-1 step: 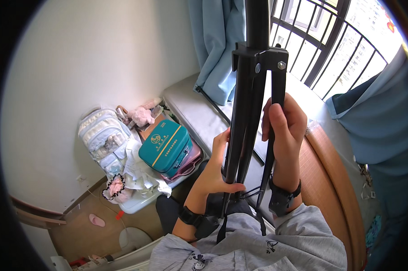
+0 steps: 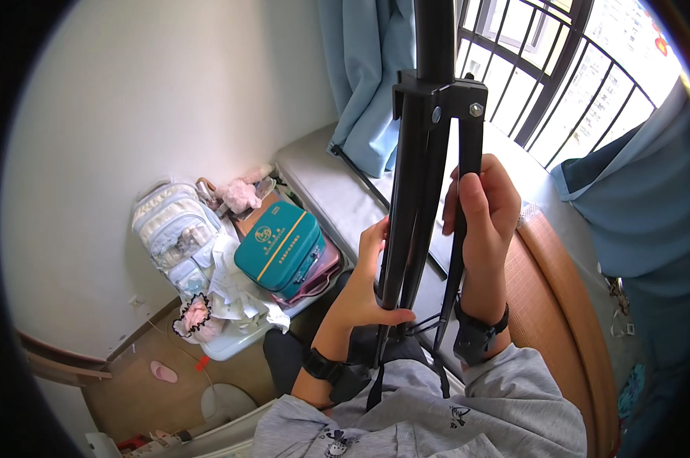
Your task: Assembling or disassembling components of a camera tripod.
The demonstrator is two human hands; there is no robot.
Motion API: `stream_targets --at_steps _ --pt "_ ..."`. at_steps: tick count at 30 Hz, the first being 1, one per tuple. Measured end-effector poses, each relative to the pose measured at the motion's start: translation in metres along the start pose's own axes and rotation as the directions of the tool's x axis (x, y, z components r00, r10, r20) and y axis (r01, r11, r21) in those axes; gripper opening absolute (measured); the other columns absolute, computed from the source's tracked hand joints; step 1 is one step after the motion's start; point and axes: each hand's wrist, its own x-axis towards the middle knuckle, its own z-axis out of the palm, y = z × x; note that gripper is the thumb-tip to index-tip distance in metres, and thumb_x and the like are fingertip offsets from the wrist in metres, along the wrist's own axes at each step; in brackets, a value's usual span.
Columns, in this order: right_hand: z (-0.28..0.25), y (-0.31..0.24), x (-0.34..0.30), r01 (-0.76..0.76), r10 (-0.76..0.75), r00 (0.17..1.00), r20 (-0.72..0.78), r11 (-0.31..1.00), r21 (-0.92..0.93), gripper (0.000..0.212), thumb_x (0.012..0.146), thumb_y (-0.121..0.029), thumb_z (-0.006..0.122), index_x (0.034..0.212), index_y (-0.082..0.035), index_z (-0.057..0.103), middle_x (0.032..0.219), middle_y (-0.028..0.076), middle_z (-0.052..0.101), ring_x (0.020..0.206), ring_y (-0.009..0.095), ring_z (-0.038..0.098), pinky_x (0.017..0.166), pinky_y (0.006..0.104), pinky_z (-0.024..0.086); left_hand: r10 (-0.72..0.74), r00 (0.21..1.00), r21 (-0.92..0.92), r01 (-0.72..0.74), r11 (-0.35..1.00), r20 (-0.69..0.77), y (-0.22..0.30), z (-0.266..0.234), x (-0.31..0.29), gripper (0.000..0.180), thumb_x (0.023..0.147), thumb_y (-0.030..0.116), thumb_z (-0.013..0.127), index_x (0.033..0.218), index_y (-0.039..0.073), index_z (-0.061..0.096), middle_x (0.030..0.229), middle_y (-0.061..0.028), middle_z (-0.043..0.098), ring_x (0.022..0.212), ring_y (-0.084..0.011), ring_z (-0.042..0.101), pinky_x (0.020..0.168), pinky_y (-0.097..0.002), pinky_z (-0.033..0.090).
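Tripod legs (image 2: 417,206) in both hands

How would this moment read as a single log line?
left hand: grips folded black metal tripod legs | right hand: holds one outer leg | nearby: teal zipped case, white backpack

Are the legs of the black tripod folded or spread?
Mostly folded: the tripod legs run close together from the hub; the right hand holds one slightly apart.
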Motion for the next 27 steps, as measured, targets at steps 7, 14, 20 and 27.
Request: stream_targets --at_steps 7,14,20,27 --pt "-0.003 0.017 0.007 0.235 -0.240 0.967 -0.089 0.970 -0.059 0.033 0.081 -0.026 0.057 0.097 0.002 0.049 0.083 0.005 0.053 0.077 0.008 0.050 0.067 0.0209 0.040 -0.035 0.992 -0.027 0.032 0.999 -0.124 0.001 0.004 0.001 0.104 0.046 0.029 0.078 0.128 0.002 0.020 0.121 -0.0133 0.027 0.116 -0.0248 0.029 0.093 -0.0408 0.027" --pt "-0.004 0.014 0.000 -0.056 0.055 0.996 0.067 0.998 0.018 0.029 0.079 -0.018 0.058 0.100 0.002 0.051 0.083 0.004 0.054 0.077 0.007 0.051 0.068 0.0201 0.041 0.023 0.991 -0.040 -0.029 0.999 -0.133 0.005 0.006 0.001 0.093 0.053 0.019 0.073 0.127 0.000 0.019 0.117 -0.0127 0.036 0.110 -0.0222 0.037 0.093 -0.0358 0.028" --pt "-0.023 0.054 -0.044 -0.406 0.320 0.840 0.437 0.907 0.116 0.047 0.074 -0.016 0.064 0.112 0.002 0.042 0.098 0.011 0.055 0.091 0.016 0.054 0.078 0.0276 0.042 -0.080 0.941 -0.308 -0.028 0.951 -0.330 0.003 0.000 -0.005 0.092 0.053 0.019 0.073 0.124 0.000 0.017 0.110 -0.0104 0.039 0.106 -0.0205 0.040 0.089 -0.0328 0.031" --pt "-0.004 0.083 -0.073 -0.379 0.343 0.854 0.390 0.925 0.016 0.069 0.059 -0.018 0.077 0.115 -0.001 0.041 0.102 0.011 0.056 0.092 0.017 0.055 0.081 0.0296 0.041 0.056 0.800 -0.234 -0.242 0.942 -0.598 -0.002 -0.012 0.001 0.081 0.056 0.023 0.071 0.120 0.000 0.027 0.102 -0.0057 0.042 0.094 -0.0143 0.045 0.081 -0.0261 0.038"
